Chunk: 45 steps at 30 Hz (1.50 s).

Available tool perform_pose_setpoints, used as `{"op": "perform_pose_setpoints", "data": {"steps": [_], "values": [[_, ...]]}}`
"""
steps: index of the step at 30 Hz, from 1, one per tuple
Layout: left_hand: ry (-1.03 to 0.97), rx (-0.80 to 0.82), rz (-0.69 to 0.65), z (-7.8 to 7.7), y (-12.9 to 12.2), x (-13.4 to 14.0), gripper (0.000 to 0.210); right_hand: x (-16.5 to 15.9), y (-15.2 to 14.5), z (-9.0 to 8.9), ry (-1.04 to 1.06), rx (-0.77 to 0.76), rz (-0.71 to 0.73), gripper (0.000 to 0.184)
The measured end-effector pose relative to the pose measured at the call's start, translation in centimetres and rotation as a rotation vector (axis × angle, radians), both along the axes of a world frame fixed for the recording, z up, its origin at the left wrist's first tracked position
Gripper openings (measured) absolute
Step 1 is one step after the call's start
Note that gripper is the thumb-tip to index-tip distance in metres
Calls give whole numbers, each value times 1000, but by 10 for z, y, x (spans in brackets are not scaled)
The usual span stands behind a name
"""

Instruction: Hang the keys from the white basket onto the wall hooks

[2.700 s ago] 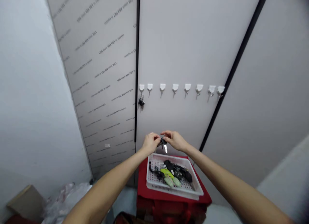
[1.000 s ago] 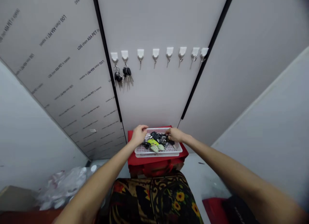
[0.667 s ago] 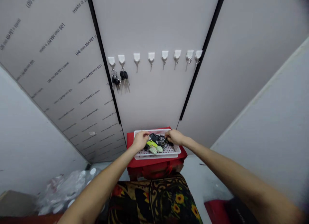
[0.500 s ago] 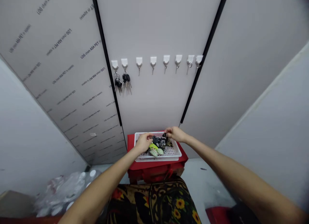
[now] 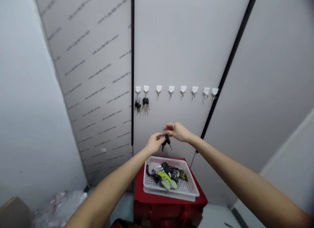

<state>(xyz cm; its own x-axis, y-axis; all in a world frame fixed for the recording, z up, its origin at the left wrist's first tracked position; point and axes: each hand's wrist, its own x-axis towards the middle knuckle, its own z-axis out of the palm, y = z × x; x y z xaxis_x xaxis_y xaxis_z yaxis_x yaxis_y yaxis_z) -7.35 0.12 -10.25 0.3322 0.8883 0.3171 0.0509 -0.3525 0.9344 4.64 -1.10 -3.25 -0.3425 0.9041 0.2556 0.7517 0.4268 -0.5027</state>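
Note:
A small bunch of black-headed keys (image 5: 167, 139) hangs between my two hands, in front of the cabinet panel. My left hand (image 5: 155, 142) is closed on it from the left, fingertips at the key heads. From the right, my right hand (image 5: 177, 131) pinches the top of the bunch, where the ring would be; the ring itself is hard to make out. Below them stands a white plastic basket (image 5: 193, 187) with a heap of keys and key fobs (image 5: 169, 170), some black, one bright yellow-green, two pale green and a camouflage-patterned one.
White hooks (image 5: 171, 89) run in a row across the panel; bunches of keys (image 5: 145, 102) hang from the two leftmost. The basket sits on a red box (image 5: 169, 203). Clear plastic wrapping (image 5: 59, 208) lies at lower left.
Both hands have risen out of the basket with the black keys between them. The head view has tilted up and turned left, so the hooks and basket appear lower and farther right.

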Motion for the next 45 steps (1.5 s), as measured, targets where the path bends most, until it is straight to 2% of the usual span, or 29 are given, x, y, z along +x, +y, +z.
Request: {"op": "perform_pose_setpoints", "data": {"steps": [6, 10, 15, 22, 25, 28, 31, 36, 38, 41, 45], "values": [[-53, 118, 349, 77, 34, -15, 32, -34, 39, 61, 229, 279, -196, 17], [36, 195, 445, 110, 45, -19, 38, -45, 63, 85, 322, 362, -299, 20], [175, 214, 512, 125, 47, -18, 42, -45, 85, 91, 298, 406, -411, 21], [265, 201, 514, 121, 55, -14, 42, -47, 91, 89, 223, 388, -466, 23], [256, 189, 491, 112, 55, -14, 42, -44, 84, 88, 184, 435, -464, 25], [236, 147, 467, 95, 52, -16, 45, -30, 73, 70, 149, 520, -427, 28], [255, 110, 425, 69, 47, -18, 45, -9, 53, 25, 10, 452, -346, 28], [353, 61, 337, 18, 28, -15, 39, 25, 6, -84, -368, -47, -163, 25], [375, 15, 294, -5, 18, -11, 37, 33, -7, -119, -437, -185, -114, 26], [388, -73, 234, -43, 3, -2, 34, 37, -16, -151, -480, -245, -133, 30], [417, -210, 182, -89, -13, 6, 32, 31, -16, -164, -519, -204, -205, 28]]}}
